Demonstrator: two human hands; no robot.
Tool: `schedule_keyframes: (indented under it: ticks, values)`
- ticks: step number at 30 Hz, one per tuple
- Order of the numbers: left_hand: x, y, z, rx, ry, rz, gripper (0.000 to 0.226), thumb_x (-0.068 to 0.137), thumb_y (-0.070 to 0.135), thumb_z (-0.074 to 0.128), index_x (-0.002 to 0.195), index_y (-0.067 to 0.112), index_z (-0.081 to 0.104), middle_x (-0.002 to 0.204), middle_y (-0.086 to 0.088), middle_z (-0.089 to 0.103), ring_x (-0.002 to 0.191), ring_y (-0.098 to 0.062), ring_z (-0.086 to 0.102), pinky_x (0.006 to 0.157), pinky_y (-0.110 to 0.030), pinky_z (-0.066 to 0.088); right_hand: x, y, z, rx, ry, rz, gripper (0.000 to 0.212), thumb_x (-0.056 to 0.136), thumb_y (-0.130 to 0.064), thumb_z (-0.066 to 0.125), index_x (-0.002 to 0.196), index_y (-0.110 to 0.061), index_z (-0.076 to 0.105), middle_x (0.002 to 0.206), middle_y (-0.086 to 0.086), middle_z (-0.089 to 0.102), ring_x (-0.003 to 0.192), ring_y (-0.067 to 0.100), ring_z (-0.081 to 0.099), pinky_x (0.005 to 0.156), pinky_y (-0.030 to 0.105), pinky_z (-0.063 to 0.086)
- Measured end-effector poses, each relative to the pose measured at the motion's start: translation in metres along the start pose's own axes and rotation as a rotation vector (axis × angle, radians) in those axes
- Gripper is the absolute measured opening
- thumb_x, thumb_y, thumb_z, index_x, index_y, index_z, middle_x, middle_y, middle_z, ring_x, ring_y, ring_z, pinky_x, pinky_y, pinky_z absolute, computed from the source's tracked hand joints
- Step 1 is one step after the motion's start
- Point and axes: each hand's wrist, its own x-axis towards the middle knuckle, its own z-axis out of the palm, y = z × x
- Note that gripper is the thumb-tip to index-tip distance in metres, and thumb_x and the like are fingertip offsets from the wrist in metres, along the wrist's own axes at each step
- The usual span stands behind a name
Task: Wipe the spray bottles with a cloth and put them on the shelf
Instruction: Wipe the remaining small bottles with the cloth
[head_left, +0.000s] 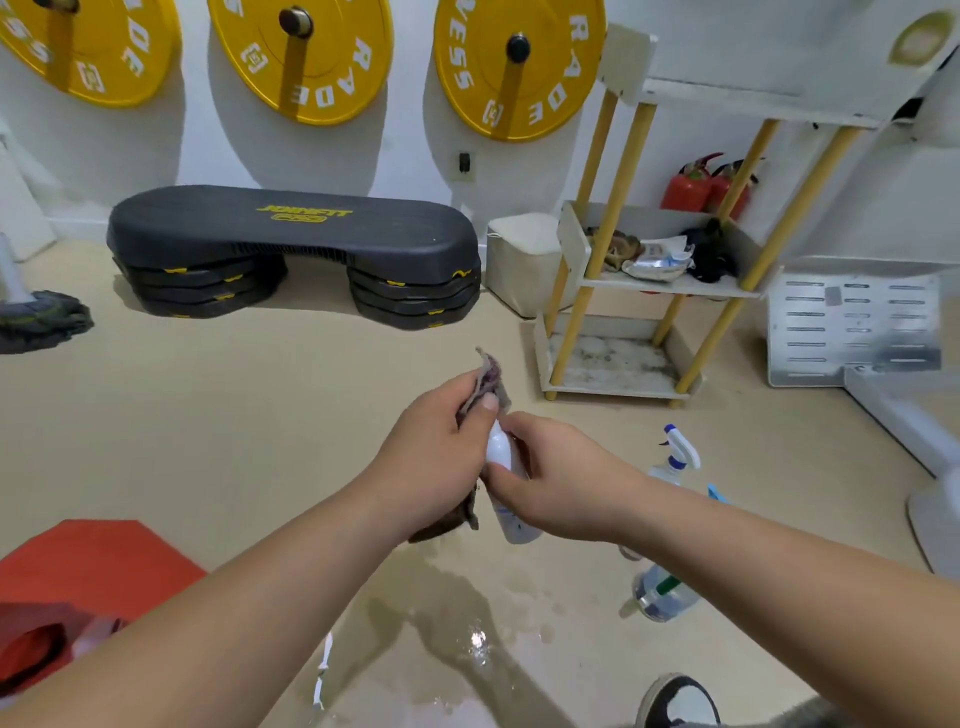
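Left hand (431, 447) clenched round the cloth (488, 376), pinching it over the top end of the white bottle (501, 452); right hand (561, 478) grasps the bottle's body, fingers curled on it; bottle tilted, held in the air at frame centre; shelf (608, 364) at 1 o'clock from the grip, well apart. Two more spray bottles on the floor: trigger bottle (678, 454) at 3 o'clock, green-necked bottle (662, 597) at 5 o'clock, under the right forearm.

Risks, my read: wet patch (467, 623) at 6 o'clock, shoe (675, 701) near it, so a slip when stepping to the shelf; damp plastic could twist out of the right hand; a forearm swing could tip the floor bottles.

Hidden: held bottle's head under the cloth, nozzle type unknown; floor bottles partly covered by the forearm; shelf's top tier blurred and cut off.
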Motion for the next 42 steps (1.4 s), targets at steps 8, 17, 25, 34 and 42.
schedule_keyframes:
  ticks: [8,17,25,34,42]
  values:
    - [0.001,-0.016,0.006,0.392,0.254,0.264,0.023,0.099,0.027,0.062,0.076,0.025,0.06,0.06,0.002,0.057,0.061,-0.024,0.052,0.06,-0.043,0.049,-0.003,0.002,0.0,0.058,0.03,0.02,0.023,0.099,-0.045,0.051,0.083,-0.029,0.053,0.071,-0.01,0.059,0.063,0.005,0.056,0.055,0.019,0.042]
    - [0.029,-0.007,-0.005,-0.342,-0.128,-0.231,0.027,0.107,0.034,0.055,0.099,0.024,0.079,0.088,-0.005,0.08,0.078,-0.025,0.074,0.076,-0.035,0.059,0.013,0.022,-0.017,0.086,-0.092,-0.022,0.021,0.1,-0.04,0.057,0.085,-0.025,0.052,0.07,-0.011,0.051,0.06,0.004,0.047,0.054,0.017,0.036]
    - [0.019,-0.028,0.02,0.552,0.097,0.322,0.034,0.092,0.038,0.042,0.106,0.033,0.072,0.072,0.003,0.063,0.07,-0.024,0.06,0.062,-0.042,0.053,0.035,0.037,-0.024,0.159,-0.048,0.018,0.027,0.099,-0.035,0.057,0.078,-0.018,0.054,0.061,-0.011,0.046,0.051,0.005,0.041,0.049,0.013,0.035]
    - [0.046,-0.023,0.001,-0.677,0.34,-0.507,0.027,0.109,0.026,0.053,0.103,0.012,0.075,0.092,-0.011,0.081,0.074,-0.024,0.078,0.061,-0.03,0.06,0.038,0.048,-0.034,0.195,-0.12,0.039,0.013,0.099,-0.033,0.063,0.112,-0.032,0.061,0.101,0.003,0.07,0.096,0.022,0.065,0.084,0.037,0.055]
    - [0.029,-0.006,0.014,-0.336,-0.074,-0.139,0.047,0.09,0.048,0.063,0.131,0.027,0.07,0.121,0.016,0.073,0.111,0.0,0.066,0.102,-0.023,0.049,0.036,0.042,-0.023,0.166,-0.152,-0.028,0.019,0.098,-0.028,0.065,0.116,-0.03,0.061,0.098,-0.002,0.071,0.093,0.017,0.066,0.085,0.039,0.056]
